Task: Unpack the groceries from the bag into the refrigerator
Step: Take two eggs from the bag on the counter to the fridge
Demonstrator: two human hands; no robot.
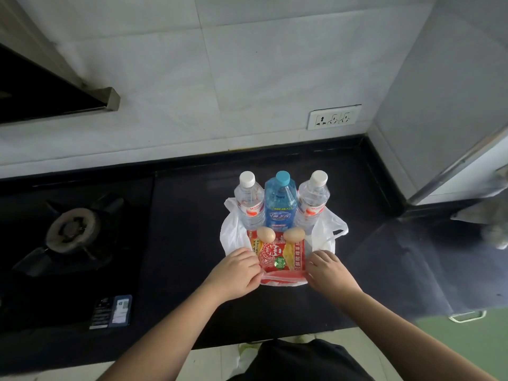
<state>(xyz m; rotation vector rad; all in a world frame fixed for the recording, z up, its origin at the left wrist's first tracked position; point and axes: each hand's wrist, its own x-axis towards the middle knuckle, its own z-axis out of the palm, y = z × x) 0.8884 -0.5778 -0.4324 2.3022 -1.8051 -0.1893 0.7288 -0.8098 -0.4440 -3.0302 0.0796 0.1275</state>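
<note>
At the six o'clock edge of the view, two bare forearms reach forward over a black countertop. The left hand has its fingers curled over the near left rim of a white plastic bag, thumb and fingertips pinching the thin film. The right hand mirrors it at the near right rim, fingers bent down and gripping the plastic; how tightly it pinches cannot be told. Between the two hands lies a red snack packet, flat inside the opened bag. Just beyond it, toward twelve o'clock, two eggs rest on the packet: the left egg and the right egg, apart from each other. Behind them three bottles stand upright in a row, touching side by side: a clear bottle with a white cap at eleven o'clock of the bag, a blue bottle in the middle, and a second clear bottle at one o'clock. At nine o'clock a gas burner sits in a black hob, with a label sticker near its front edge. Farther off, at one o'clock, a wall socket is set in the white tiled wall. At three o'clock stands the grey side of the refrigerator.
</note>
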